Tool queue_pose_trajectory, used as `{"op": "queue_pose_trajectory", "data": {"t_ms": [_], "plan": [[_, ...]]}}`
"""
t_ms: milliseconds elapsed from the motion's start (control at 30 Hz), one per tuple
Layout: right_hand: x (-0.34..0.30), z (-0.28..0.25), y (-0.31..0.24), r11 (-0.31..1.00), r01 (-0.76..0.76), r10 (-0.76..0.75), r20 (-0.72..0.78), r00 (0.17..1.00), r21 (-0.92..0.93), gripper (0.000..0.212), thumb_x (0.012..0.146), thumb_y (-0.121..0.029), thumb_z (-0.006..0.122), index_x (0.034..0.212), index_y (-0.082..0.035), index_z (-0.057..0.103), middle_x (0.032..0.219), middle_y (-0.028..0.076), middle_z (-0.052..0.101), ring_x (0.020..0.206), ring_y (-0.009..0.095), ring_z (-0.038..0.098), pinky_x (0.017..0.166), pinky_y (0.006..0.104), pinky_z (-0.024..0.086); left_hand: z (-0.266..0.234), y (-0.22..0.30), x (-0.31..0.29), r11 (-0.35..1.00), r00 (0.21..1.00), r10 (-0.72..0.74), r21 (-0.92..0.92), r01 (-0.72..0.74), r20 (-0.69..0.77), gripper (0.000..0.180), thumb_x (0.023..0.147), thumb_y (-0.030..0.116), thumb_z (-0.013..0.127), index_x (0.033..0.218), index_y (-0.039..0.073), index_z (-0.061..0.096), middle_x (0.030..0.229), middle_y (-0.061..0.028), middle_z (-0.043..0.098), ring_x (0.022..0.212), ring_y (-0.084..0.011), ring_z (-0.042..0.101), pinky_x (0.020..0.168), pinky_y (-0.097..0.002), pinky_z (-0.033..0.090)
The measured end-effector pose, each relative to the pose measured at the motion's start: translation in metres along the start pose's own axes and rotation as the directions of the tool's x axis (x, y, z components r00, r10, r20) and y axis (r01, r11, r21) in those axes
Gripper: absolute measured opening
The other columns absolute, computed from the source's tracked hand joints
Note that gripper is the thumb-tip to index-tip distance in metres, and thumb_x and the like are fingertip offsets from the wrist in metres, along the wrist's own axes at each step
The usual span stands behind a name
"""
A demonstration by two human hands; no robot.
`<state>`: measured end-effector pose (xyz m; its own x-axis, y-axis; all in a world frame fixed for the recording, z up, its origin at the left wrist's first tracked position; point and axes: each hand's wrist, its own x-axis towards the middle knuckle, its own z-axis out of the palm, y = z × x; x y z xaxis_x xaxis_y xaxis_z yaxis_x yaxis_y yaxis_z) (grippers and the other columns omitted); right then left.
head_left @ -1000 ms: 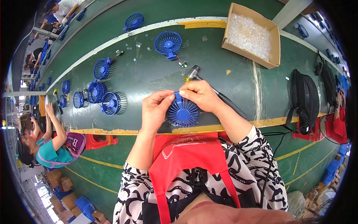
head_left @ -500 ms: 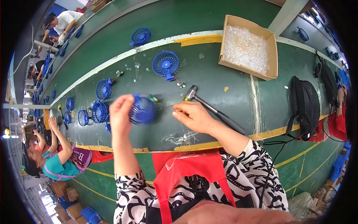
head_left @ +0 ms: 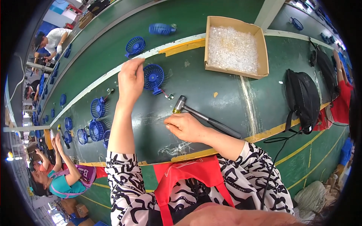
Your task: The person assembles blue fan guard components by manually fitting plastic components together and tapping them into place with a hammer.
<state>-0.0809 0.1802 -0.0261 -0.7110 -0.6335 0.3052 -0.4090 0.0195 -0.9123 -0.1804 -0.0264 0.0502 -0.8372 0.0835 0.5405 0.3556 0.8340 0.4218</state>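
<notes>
My left hand [head_left: 131, 80] is raised over the far part of the bench, its fingers loosely bent, apart from the thumb, and holding nothing visible. Beyond it, a motion-blurred blue fan housing [head_left: 162, 29] is on the green surface past the white strip. Another blue fan housing [head_left: 135, 46] lies near that strip. Just right of my left hand is a round blue fan housing [head_left: 153, 77] with a small wired circuit board [head_left: 169, 96]. My right hand [head_left: 184, 127] is closed in a pinch; whatever is in it is hidden. Beside it lies a hammer [head_left: 207, 119] with a black handle.
A cardboard box [head_left: 236, 72] of small clear plastic pieces stands at the back right. Several blue fan housings [head_left: 97, 130] sit on the left. A black bag [head_left: 301, 100] lies at right. Co-workers [head_left: 68, 180] are at the left. A post [head_left: 269, 15] rises behind the box.
My left hand has moved away from me and let go of the blue fan housing, which is now beyond the white strip. My right hand stays pinched beside the hammer. The whole view has shifted slightly.
</notes>
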Motion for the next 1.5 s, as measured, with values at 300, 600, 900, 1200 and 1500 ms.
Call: {"op": "queue_pose_trajectory", "data": {"t_ms": [300, 600, 900, 1200, 1500], "plan": [[-0.003, 0.001, -0.003, 0.998, -0.058, 0.058, 0.017, 0.998, 0.011, 0.016, 0.086, -0.011, 0.058, 0.093, 0.002, 0.064, 0.084, 0.019, 0.065, 0.081, 0.037, 0.063, 0.071, 0.0434, 0.051, -0.006, 0.010, -0.061, 0.992, 0.957, 0.057, 0.089, -0.085, 0.284, 0.023, 0.076, -0.007, 0.059, 0.097, -0.004, 0.066, 0.114, -0.0164, 0.061, 0.107, -0.0350, 0.056, 0.095, -0.0405, 0.047], [0.002, -0.003, -0.002, 0.983, -0.100, 0.108, -0.041, 0.993, 0.153, 0.013, 0.086, -0.009, 0.060, 0.091, 0.002, 0.065, 0.070, 0.015, 0.063, 0.061, 0.019, 0.062, 0.058, 0.0325, 0.048, -0.015, 0.032, -0.083, 0.973, 0.979, 0.198, 0.116, -0.201, 0.043, 0.020, 0.072, -0.009, 0.066, 0.091, -0.003, 0.067, 0.098, -0.0134, 0.064, 0.088, -0.0307, 0.060, 0.075, -0.0373, 0.052], [0.000, -0.003, 0.007, 0.852, -0.294, 0.371, -0.104, 0.923, 0.433, 0.013, 0.090, -0.008, 0.059, 0.096, 0.000, 0.068, 0.068, 0.002, 0.063, 0.058, 0.007, 0.055, 0.052, 0.0247, 0.044, -0.070, 0.084, -0.135, 0.945, 0.959, 0.281, 0.162, -0.283, 0.032, 0.027, 0.067, -0.010, 0.066, 0.093, -0.004, 0.066, 0.100, -0.0129, 0.062, 0.089, -0.0309, 0.061, 0.074, -0.0377, 0.053], [0.001, -0.007, 0.006, 0.891, -0.293, 0.336, -0.068, 0.940, 0.346, 0.017, 0.095, -0.013, 0.059, 0.104, -0.001, 0.066, 0.081, 0.003, 0.065, 0.060, 0.004, 0.049, 0.054, 0.0192, 0.041, -0.054, 0.072, -0.228, 0.997, 0.994, -0.075, 0.013, 0.074, 0.077, 0.027, 0.071, -0.011, 0.064, 0.098, -0.006, 0.061, 0.104, -0.0182, 0.060, 0.093, -0.0362, 0.058, 0.081, -0.0416, 0.049], [-0.019, 0.026, -0.040, 0.966, -0.210, 0.219, 0.049, 0.974, -0.153, 0.022, 0.086, -0.016, 0.068, 0.099, 0.001, 0.063, 0.076, 0.010, 0.068, 0.069, 0.017, 0.067, 0.061, 0.0325, 0.051, -0.040, 0.091, -0.242, 0.972, 0.972, -0.233, -0.010, 0.233, 0.011, 0.055, 0.072, -0.004, 0.075, 0.123, -0.004, 0.053, 0.125, -0.0202, 0.052, 0.103, -0.0326, 0.060, 0.075, -0.0330, 0.057]]}}
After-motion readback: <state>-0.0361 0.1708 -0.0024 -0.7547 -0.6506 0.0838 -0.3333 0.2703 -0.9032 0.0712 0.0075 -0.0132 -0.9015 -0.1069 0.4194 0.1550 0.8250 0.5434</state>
